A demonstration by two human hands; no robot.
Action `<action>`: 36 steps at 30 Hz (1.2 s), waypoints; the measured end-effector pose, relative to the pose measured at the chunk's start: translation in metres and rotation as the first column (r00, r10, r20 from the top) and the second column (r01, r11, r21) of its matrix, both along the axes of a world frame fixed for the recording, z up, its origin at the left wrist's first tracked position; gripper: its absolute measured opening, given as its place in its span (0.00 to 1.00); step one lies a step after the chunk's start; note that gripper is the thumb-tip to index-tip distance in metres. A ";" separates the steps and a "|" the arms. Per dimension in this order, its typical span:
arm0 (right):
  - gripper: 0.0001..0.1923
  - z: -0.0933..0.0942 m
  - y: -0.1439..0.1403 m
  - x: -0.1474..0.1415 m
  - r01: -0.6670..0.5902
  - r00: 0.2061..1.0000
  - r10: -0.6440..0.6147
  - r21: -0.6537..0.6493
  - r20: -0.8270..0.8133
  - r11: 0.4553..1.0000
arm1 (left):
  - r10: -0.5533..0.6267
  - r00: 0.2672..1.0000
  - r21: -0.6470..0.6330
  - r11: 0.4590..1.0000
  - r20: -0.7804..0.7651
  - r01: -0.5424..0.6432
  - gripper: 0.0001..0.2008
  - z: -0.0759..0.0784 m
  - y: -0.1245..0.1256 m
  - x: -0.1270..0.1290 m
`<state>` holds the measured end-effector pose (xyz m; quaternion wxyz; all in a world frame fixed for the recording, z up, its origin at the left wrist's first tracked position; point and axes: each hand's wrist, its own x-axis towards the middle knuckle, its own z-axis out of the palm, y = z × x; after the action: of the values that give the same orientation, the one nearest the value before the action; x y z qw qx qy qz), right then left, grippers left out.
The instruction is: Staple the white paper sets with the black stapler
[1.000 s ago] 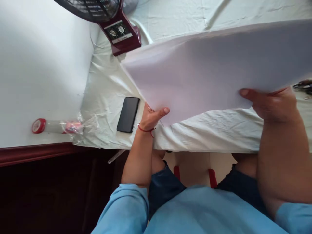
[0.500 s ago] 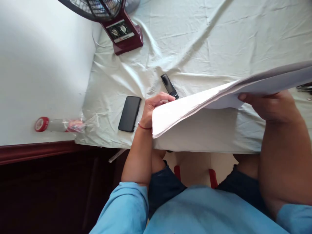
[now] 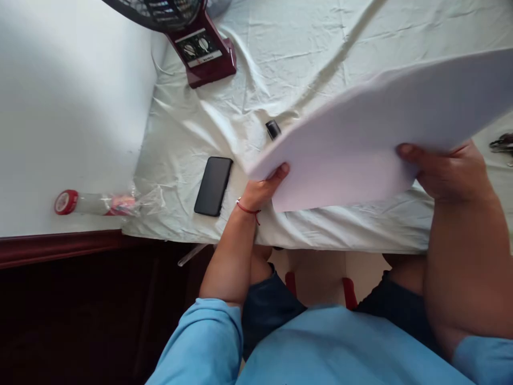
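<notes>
Pinches paper (image 3: 344, 155) with left hand (image 3: 258, 193) and right hand (image 3: 457, 172) near front table edge (image 3: 340, 246); cannot surely read fan label (image 3: 207, 58).

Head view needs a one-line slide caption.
Left hand and right hand hold white paper over a pale cloth, a dark phone lying nearby.

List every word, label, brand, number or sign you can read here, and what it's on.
No text reads clearly.
Control panel of the electric fan: a word on the white strip, too small and blurred to read.
Red-ended, plastic-wrapped item: pale print on the red end, illegible.
White paper: no writing discernible.
Black smartphone: none visible.
</notes>
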<state>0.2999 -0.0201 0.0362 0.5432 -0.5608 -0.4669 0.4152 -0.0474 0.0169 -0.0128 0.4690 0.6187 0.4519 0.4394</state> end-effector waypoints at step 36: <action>0.16 -0.003 0.007 0.037 0.093 0.973 0.040 -0.542 0.229 0.836 | 0.291 0.956 -0.481 0.833 -0.044 -0.276 0.07 0.022 -0.001 0.027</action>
<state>0.3373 -0.0133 0.0328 0.3075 -0.7435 -0.3804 0.4560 -0.0204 0.0160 0.0096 0.5447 0.4019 0.6261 0.3870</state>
